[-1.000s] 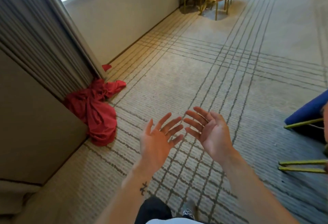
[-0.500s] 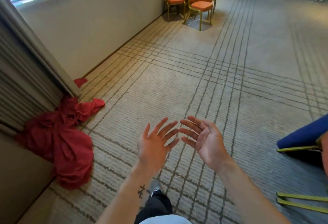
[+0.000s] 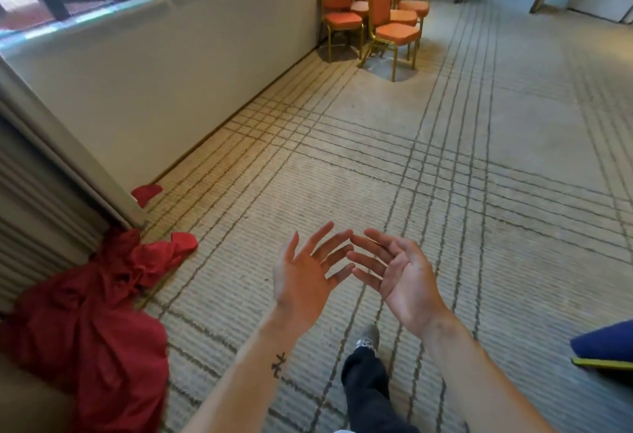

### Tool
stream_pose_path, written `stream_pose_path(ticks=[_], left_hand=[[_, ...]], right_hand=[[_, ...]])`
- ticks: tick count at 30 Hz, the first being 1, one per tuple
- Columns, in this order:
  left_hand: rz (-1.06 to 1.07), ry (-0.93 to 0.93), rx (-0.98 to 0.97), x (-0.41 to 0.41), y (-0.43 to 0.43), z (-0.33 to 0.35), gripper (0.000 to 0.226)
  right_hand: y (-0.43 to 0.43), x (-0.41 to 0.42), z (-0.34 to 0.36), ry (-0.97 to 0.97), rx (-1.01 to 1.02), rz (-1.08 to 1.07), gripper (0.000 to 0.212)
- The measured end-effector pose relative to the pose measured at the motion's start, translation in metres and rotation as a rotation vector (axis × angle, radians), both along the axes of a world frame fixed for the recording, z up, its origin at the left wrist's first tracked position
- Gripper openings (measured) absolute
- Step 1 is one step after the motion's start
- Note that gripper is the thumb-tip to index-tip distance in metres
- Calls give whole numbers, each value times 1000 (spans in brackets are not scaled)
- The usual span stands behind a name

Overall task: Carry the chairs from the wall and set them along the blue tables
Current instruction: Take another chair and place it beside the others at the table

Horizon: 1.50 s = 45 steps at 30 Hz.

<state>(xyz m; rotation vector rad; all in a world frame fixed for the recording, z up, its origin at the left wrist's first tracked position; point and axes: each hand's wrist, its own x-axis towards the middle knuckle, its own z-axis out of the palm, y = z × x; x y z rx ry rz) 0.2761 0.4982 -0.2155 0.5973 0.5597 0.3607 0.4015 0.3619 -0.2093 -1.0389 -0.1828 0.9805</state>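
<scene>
"Head view: do the fingers [image 3: 318, 240] hold something?"

"No. On both hands the fingers are straight and spread apart, with nothing between them. The tips of the left hand [image 3: 301, 282] and the right hand [image 3: 404, 278] come near each other; if they touch, I cannot tell."

"How far is the task, then?"

"I judge that a trip is only beginning. The chairs [image 3: 380, 18] stand in a tight group by the wall [image 3: 171, 90], far ahead and well apart from the hands; none is carried. Of a blue table [image 3: 606, 343] only one corner shows at the right edge, and what stands beside it is out of frame. How many chairs are already placed, the picture does not show. What is left is to walk there, grip one chair and bring it back."

"And the pose?"

"Both palms are turned up and a little toward each other, in front of the body. The forearms reach forward from the lower edge; the left one has a small tattoo [image 3: 279, 362] near the wrist. Below them one shoe [image 3: 368, 338] is on the lined carpet [image 3: 479, 227], and red cloth [image 3: 89, 323] lies in a heap at the left, against a ribbed partition [image 3: 41, 192]."
</scene>
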Motion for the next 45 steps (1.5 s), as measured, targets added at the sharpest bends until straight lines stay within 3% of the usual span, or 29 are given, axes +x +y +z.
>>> stream_pose_path(ticks=[12,22,36,45], left_hand=[[10,89,8,221,146,2,62],[19,142,-59,354,265,-9,62],[-51,23,-42,548,533,-5,61],[-99,33,-24,662,635,-10,62]], right_hand=[[161,237,-11,75,47,-10,55],[278,368,-27,147,5,11,55],[526,540,0,39,34,-30,55],[625,656,-6,28,56,-82,52]])
